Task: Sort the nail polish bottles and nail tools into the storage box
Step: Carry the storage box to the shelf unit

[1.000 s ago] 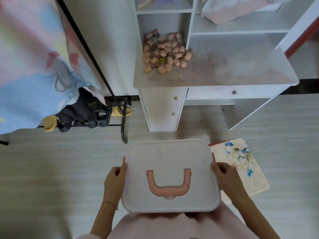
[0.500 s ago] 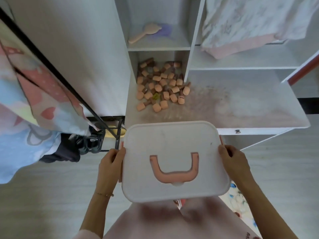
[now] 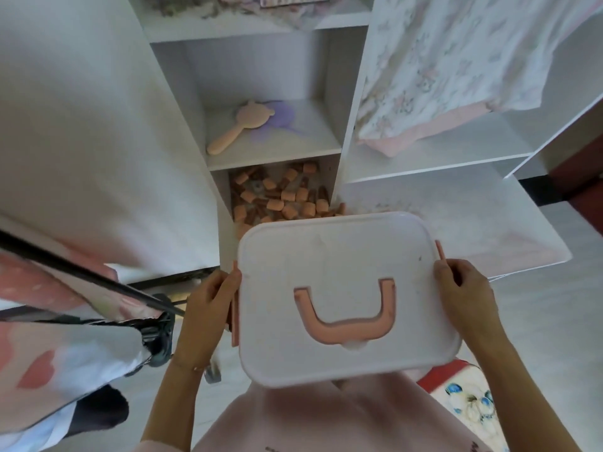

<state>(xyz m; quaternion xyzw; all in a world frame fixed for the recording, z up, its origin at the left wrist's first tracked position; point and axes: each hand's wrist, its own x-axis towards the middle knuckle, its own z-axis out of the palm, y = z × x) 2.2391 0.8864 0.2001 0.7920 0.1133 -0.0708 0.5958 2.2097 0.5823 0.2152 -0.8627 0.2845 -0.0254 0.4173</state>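
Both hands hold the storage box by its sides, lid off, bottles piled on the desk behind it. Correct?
Not quite. In the head view the lid is on the storage box, closed, its pink handle lying flat. The rest holds: left hand and right hand grip the sides, and the bottles are piled on the desk.

Home bedroom: white shelf unit (image 3: 339,148), hairbrush (image 3: 238,125), hanging clothes (image 3: 456,66).

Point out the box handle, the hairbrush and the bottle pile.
box handle (image 3: 344,327), head view, bottom bar of the pink U.
hairbrush (image 3: 249,117), head view, round head.
bottle pile (image 3: 280,199), head view, middle of the heap.
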